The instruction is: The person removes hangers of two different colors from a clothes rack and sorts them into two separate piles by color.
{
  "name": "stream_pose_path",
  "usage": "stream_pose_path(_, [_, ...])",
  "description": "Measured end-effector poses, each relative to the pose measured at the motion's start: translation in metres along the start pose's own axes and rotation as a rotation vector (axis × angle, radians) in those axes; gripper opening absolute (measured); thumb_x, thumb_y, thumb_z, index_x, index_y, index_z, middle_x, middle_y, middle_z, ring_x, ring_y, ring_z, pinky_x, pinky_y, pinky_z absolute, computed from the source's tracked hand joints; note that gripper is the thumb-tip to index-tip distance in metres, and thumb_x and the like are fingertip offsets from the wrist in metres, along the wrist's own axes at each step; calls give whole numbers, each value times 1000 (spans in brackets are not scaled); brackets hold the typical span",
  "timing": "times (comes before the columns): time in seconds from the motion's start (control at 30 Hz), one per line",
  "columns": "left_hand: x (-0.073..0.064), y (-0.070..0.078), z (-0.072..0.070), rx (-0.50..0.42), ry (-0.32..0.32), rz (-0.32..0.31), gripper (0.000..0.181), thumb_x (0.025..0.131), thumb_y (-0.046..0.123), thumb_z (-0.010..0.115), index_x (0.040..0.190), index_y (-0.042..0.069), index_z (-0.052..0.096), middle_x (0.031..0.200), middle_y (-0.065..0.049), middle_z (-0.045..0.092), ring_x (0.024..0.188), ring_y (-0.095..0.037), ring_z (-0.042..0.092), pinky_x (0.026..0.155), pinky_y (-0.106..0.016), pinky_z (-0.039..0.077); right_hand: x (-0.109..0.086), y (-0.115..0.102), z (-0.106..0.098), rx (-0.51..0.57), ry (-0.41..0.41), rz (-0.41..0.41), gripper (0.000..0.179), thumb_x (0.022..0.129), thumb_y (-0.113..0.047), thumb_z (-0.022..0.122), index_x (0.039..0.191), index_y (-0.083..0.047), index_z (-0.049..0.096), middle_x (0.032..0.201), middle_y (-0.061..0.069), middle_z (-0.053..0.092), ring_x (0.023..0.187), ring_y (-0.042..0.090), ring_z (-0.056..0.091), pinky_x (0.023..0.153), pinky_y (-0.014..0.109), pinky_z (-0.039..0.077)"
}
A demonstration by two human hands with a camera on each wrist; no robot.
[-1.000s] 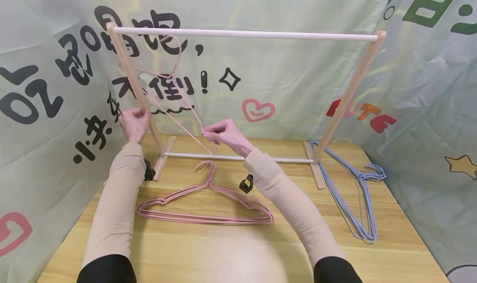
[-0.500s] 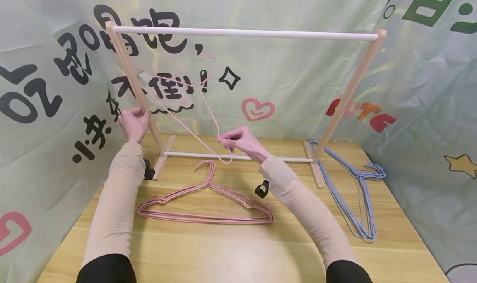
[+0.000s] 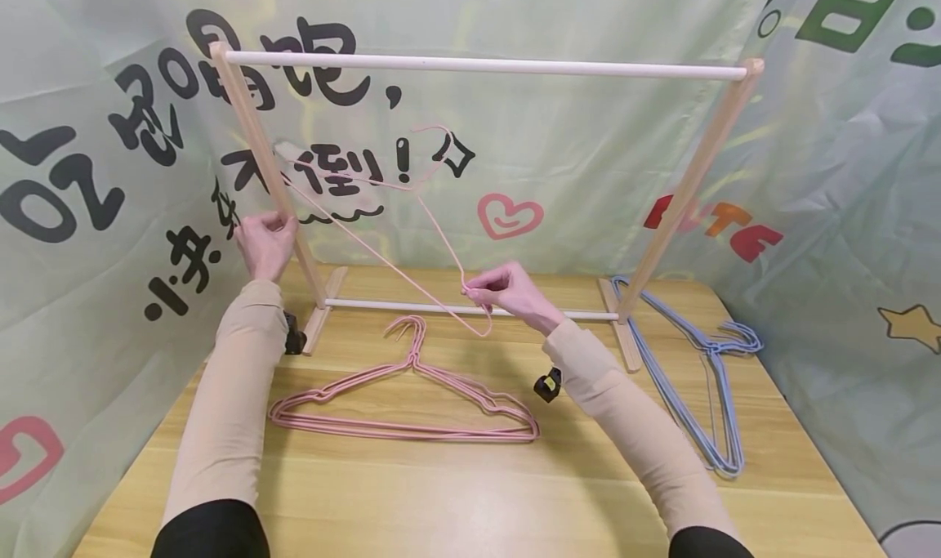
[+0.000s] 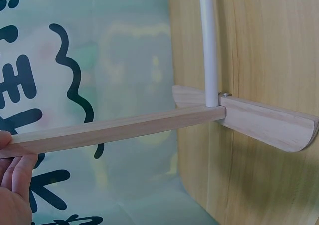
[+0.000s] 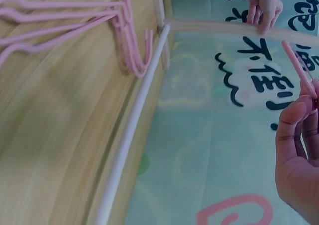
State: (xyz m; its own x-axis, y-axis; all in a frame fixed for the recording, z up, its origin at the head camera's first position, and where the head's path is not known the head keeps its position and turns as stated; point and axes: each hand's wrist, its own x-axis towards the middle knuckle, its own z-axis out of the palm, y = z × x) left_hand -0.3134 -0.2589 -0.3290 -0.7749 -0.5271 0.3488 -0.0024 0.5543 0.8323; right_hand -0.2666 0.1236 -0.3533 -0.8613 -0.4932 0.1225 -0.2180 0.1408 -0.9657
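My left hand [image 3: 266, 246] grips the left wooden post [image 3: 252, 133] of a clothes rack. In the left wrist view, its fingers [image 4: 22, 175] bend under that post. My right hand [image 3: 515, 294] pinches a pink clothes hanger [image 3: 443, 235] by one shoulder end, between thumb and fingertips. That hanger is tilted in the air below the rack's white top rail [image 3: 485, 65], its hook up and its far end behind the left post. In the right wrist view only a short piece of the held hanger [image 5: 298, 65] shows.
Several pink hangers [image 3: 404, 435] lie stacked on the wooden table [image 3: 441, 501] in front of the rack. Several blue hangers [image 3: 726, 403] lie by the rack's right foot [image 3: 625, 337]. A white lower bar [image 3: 382, 305] joins the feet. Printed cloth [image 3: 588, 182] stands behind.
My right hand has moved right and down with the pink hanger, whose hook has come away from near the top rail and dropped lower. The left hand stays on the post.
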Motion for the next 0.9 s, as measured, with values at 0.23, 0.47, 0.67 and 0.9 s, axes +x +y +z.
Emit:
stream_pose_path(0.23, [0, -1, 0, 1, -2, 3, 29, 93, 21, 66, 115, 6, 75, 114, -20, 74, 105, -33, 69, 105, -42, 47, -17, 15, -18, -17, -26, -2, 25, 92, 3, 65, 110, 20, 67, 81, -6, 78, 64, 7, 63, 62, 21, 52])
stream_pose_path(0.47, [1, -2, 0, 5, 12, 6, 29, 92, 24, 68, 113, 7, 76, 113, -20, 74, 109, -34, 68, 107, -43, 44, -31, 28, -30, -93, -85, -1, 24, 93, 2, 64, 112, 18, 68, 82, -10, 76, 61, 7, 60, 63, 24, 51])
stream_pose_path(0.67, [0, -2, 0, 2, 9, 5, 27, 92, 20, 69, 113, 5, 76, 113, -20, 74, 107, -34, 68, 107, -43, 44, -42, 40, -36, -96, -120, -7, 23, 92, 4, 65, 110, 18, 68, 82, -9, 76, 63, 7, 60, 60, 22, 50])
stream_pose_path(0.9, [2, -2, 0, 4, 5, 11, 30, 91, 22, 66, 114, 5, 76, 112, -21, 74, 110, -32, 67, 106, -42, 44, -54, 51, -45, -82, -170, -1, 22, 93, 5, 62, 109, 20, 67, 77, -11, 73, 64, 4, 59, 60, 21, 50])
